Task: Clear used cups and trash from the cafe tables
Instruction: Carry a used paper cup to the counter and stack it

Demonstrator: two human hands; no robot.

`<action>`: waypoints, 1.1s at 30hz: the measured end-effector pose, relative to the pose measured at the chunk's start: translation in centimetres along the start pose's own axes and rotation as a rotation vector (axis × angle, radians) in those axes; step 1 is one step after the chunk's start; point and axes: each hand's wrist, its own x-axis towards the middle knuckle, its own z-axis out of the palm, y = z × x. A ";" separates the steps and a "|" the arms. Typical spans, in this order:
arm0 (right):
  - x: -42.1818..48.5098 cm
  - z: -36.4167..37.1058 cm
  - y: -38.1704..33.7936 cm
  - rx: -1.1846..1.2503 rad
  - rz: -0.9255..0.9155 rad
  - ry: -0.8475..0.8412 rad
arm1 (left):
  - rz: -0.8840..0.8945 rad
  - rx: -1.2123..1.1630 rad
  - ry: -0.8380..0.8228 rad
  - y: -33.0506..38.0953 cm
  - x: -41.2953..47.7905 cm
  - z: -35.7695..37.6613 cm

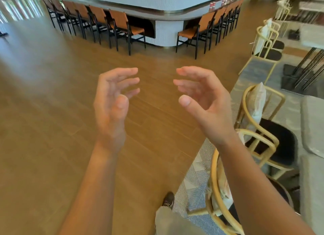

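Observation:
My left hand (112,105) and my right hand (205,101) are raised in front of me over the wooden floor, palms facing each other, fingers loosely curved, holding nothing. A gap of floor shows between them. Two red cups (213,6) stand far off on the bar counter (149,0). A grey cafe table (312,126) shows at the right edge; nothing on it can be made out.
Orange bar chairs (122,26) line the white counter ahead. Yellow-framed chairs (259,129) with cushions stand on a patterned rug (192,182) at my right, close to my right forearm. Another table with black legs (308,63) is farther right. My shoe (168,198) is below.

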 end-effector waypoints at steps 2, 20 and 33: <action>2.8 0.3 3.3 0.007 0.000 0.024 | 0.006 -0.006 -0.007 -3.1 2.9 -0.9; 33.6 -4.6 25.0 -0.120 -0.035 0.121 | 0.014 -0.097 -0.219 -28.8 34.5 3.6; 56.7 -9.8 42.6 -0.297 -0.028 0.195 | 0.037 -0.310 -0.282 -52.0 58.6 9.2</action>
